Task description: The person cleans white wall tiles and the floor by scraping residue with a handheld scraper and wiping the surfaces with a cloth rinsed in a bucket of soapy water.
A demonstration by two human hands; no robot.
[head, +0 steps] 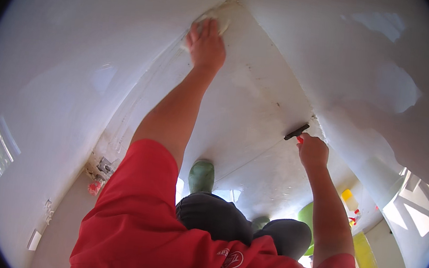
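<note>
My left hand [208,48] reaches toward the far corner, fingers spread over a pale, crumpled cloth [222,23] that it presses against the floor by the left wall. Part of the cloth is hidden under the hand, and the hand looks slightly blurred. In my right hand [314,150] is the red handle of a small squeegee-like scraper [296,132] with a black head. That head is close to the floor near the right wall; whether it touches cannot be told. Dirt marks and streaks run along the pale floor [241,109] where it meets the left wall.
Glossy white walls [60,61] narrow to a corner ahead. A green boot [202,175] stands between my arms. At right are a green bucket-like object [306,214], a yellow and white bottle [350,199] and a yellow panel [368,266]. A grey fitting [105,165] and a red object [94,187] sit at left.
</note>
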